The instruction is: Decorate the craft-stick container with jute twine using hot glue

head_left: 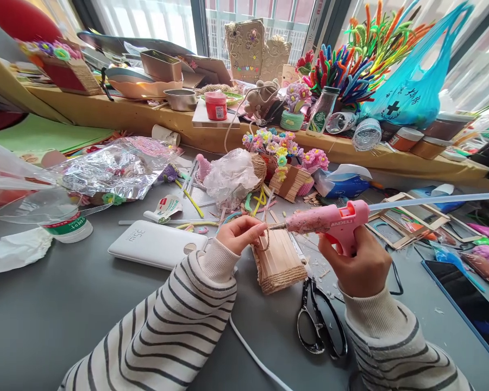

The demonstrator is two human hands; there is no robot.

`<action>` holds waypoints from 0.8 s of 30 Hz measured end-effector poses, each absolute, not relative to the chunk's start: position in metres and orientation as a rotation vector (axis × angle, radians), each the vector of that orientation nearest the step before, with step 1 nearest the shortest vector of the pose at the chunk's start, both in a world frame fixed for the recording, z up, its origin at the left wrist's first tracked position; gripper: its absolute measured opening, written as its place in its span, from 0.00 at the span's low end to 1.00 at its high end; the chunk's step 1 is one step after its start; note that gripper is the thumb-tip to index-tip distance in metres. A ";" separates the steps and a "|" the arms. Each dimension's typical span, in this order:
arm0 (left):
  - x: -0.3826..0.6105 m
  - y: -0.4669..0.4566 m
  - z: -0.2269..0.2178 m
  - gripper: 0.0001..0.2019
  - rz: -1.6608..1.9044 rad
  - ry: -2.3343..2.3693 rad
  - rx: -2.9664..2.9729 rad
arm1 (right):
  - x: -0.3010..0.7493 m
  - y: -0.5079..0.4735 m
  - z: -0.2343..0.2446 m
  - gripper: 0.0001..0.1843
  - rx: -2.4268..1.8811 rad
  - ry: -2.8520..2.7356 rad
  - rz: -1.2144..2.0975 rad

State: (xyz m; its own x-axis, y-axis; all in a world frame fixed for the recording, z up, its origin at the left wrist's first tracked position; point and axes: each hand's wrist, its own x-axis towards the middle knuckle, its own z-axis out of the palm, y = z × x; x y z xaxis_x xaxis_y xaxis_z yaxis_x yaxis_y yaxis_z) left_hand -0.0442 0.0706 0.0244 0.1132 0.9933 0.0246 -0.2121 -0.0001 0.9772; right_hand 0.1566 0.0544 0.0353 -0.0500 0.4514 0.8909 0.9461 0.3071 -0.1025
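My right hand (361, 260) is wrapped round the handle of a pink hot glue gun (330, 221). A long translucent glue stick (436, 201) runs out of its back end. The nozzle points left, close to the fingertips of my left hand (241, 234). Those fingers pinch a piece of twine (268, 241), which hangs in a small loop. Just below lies a small craft-stick box (280, 258), tilted, with twine bound along its lower edge. Whether the nozzle touches the twine I cannot tell.
Black-handled scissors (321, 320) lie in front of the box. A white power bank (157, 244) is to the left, a phone (464, 304) to the right. Behind are crumpled plastic (230, 176), wooden frames (409, 217) and a cluttered ledge (138, 111). A white cable (256, 361) crosses the front.
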 end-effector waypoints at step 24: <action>-0.043 0.069 0.026 0.10 1.242 0.972 1.109 | 0.160 0.052 0.029 0.13 -1.252 -1.677 -0.728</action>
State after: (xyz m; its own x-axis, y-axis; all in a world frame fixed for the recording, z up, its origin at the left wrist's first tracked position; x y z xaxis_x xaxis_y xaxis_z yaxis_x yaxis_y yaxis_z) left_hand -0.0429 0.0690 0.0258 0.0973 0.9949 0.0278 -0.2120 -0.0066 0.9772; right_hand 0.1603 0.0517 0.0291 -0.0903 0.4223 0.9019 0.9473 0.3158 -0.0530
